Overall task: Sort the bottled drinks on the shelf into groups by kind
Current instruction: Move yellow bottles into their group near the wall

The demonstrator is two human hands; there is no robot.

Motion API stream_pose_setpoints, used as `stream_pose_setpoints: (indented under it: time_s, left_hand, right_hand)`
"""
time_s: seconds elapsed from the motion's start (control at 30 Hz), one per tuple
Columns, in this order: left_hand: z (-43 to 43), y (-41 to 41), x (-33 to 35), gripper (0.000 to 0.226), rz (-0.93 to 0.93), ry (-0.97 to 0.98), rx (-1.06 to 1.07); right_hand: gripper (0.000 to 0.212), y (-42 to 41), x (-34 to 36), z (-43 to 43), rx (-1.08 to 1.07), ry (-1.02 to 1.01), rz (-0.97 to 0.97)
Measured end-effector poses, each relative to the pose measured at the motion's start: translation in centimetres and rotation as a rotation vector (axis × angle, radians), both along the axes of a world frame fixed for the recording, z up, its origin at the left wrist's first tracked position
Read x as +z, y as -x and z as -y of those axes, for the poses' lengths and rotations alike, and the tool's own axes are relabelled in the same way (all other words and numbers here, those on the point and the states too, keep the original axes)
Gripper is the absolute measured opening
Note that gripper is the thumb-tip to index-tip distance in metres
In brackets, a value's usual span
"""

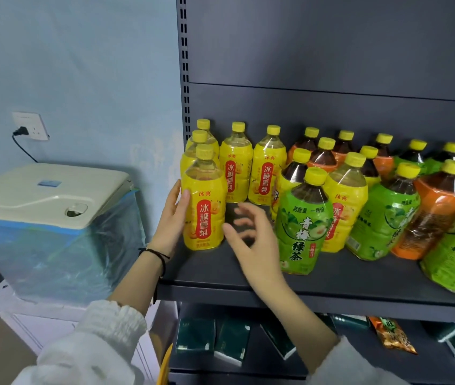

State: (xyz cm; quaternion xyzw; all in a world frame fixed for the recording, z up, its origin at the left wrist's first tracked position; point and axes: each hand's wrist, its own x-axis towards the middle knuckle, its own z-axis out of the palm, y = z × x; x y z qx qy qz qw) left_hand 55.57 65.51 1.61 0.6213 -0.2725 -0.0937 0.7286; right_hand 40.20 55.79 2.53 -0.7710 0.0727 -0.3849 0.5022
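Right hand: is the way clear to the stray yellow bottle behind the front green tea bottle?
Probably not head-on. The green tea bottle stands in front of the stray yellow bottle, covering its lower left. The open right hand hovers just left of the green one; gripping the neck from above looks likelier.

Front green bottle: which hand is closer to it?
Right. The right hand hovers just left of the front green bottle; the left hand is farther left, holding the front yellow bottle.
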Motion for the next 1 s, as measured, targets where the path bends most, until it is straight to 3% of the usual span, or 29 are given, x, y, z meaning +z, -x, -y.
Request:
stream_pose_setpoints:
  time_s: [0.1, 0.17, 0.33, 0.53, 0.67, 0.77, 0.87, 1.0]
  left_hand:
    - [0.0, -0.4, 0.0, 0.072, -0.035, 0.015, -0.065]
    - [0.3, -0.3, 0.1, 0.068, -0.022, 0.016, -0.092]
    - [0.9, -1.1, -0.1, 0.066, -0.017, 0.031, -0.084]
    - [1.6, -3.8, -0.2, 0.067, -0.082, 0.028, -0.072]
    - [1.5, -4.7, -0.4, 0.087, -0.104, 0.034, -0.056]
    - [1.3, -4.7, 0.0, 0.085, -0.093, 0.021, -0.096]
    - [0.8, -4.6, 0.1, 0.076, -0.081, 0.018, -0.13]
    - [0.0, -3.7, -1.3, 0.079, 0.048, -0.028, -0.109]
  right_hand:
    - [0.073, -4.6, -0.1, 0.0, 0.069, -0.1, -0.18]
    - [0.083, -6.6, -0.6, 0.1, 0.139, -0.185, -0.172]
    - [0.081, -8.8, -1.5, 0.3, 0.218, -0.308, -0.076]
    - [0.078, -11.2, -1.3, 0.4, 0.14, -0.255, -0.035]
    - [0.081, -12.6, -1.5, 0.2, 0.05, -0.216, -0.026]
    - [0.082, -12.2, -1.5, 0.6, 0.075, -0.232, -0.045]
    - [0.074, -10.3, -1.4, 0.6, 0.094, -0.237, -0.111]
    - [0.033, -4.9, -1.0, -0.1, 0.093, -0.282, -0.131]
